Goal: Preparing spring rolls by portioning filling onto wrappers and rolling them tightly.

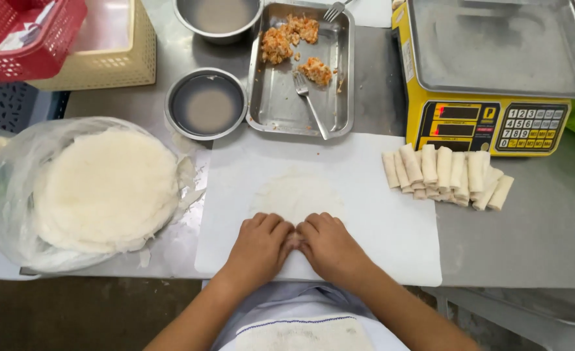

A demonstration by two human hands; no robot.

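My left hand (260,246) and my right hand (327,244) lie side by side, fingers curled down over the near edge of a thin round white wrapper (297,193). The wrapper lies flat on a white cutting board (372,221). Whatever sits under my fingers is hidden. Both hands press on the folded near edge of the wrapper.
A stack of round wrappers (105,188) lies on plastic at the left. Several finished rolls (445,174) lie at the board's right edge. Behind stand a steel tray (281,110) with orange filling (281,40) and a fork (310,104), two steel bowls (207,104), a yellow scale (495,123), and baskets (34,39).
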